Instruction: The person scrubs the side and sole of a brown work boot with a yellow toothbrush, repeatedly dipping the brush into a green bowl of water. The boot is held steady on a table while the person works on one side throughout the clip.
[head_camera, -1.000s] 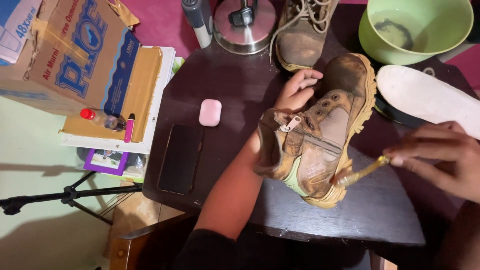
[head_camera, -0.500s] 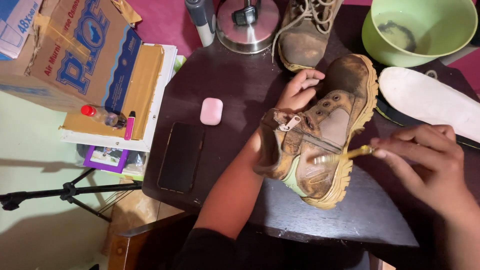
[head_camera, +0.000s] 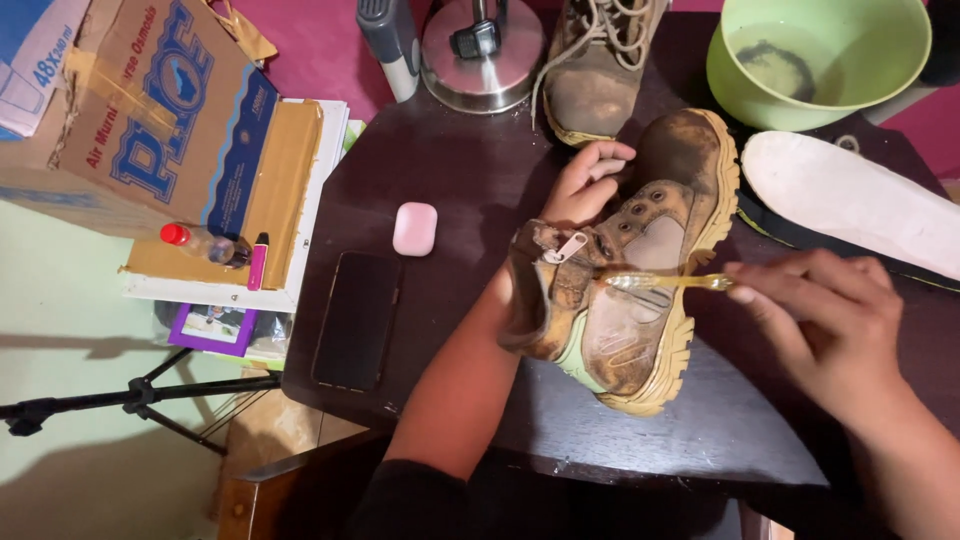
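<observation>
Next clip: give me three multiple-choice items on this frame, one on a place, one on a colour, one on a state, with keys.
1. Where is the pink case lying?
A. on the dark table, above the black phone
B. inside the basin
C. on the cardboard box

2. What colour is the basin?
A. red
B. light green
C. white

3. How is the muddy boot held?
A. lying untouched
B. hanging by its laces
C. left hand reaching through its opening, right hand putting a yellow toothbrush to its side

Key: 1 A, the case sits on the tabletop just beyond the phone. 2 B, its rim and wall are pale green. 3 C, the left forearm enters the boot and the bristles lie on its side.
</observation>
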